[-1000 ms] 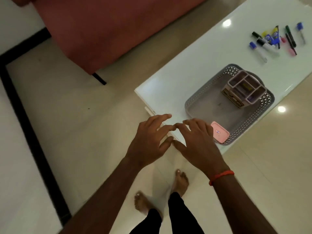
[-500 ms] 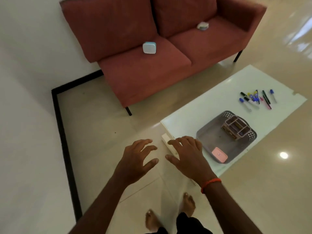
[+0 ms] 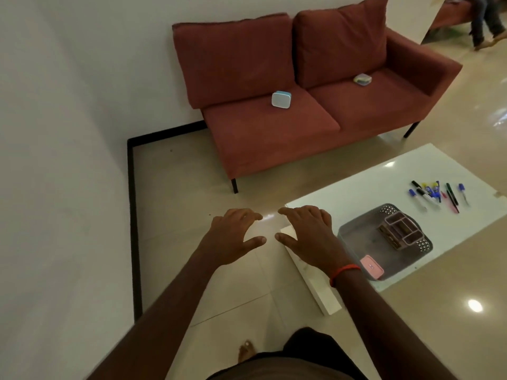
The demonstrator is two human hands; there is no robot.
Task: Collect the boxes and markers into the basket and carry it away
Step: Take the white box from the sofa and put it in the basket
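Note:
A grey perforated basket (image 3: 354, 237) lies on the white table (image 3: 356, 193). Inside it sit a pink compartment organiser (image 3: 399, 233) and a flat pink box (image 3: 371, 267). Several markers (image 3: 436, 194) lie loose on the table beyond the basket. On the red sofa (image 3: 274, 138) rest a blue-and-white box (image 3: 281, 99) on the left seat and a small pale box (image 3: 362, 79) on the right seat. My left hand (image 3: 233, 237) and my right hand (image 3: 310, 234) hover with fingers spread, holding nothing, over the floor and the table's near corner.
A white wall with a black skirting strip (image 3: 131, 215) runs along the left. Glossy tiled floor lies between me and the sofa. A person's legs (image 3: 485, 20) show at the far top right. My bare foot (image 3: 245, 351) is at the bottom.
The view has lifted from the table to take in the whole sofa and its two boxes. My hands have drawn apart and stay empty, now left of the basket.

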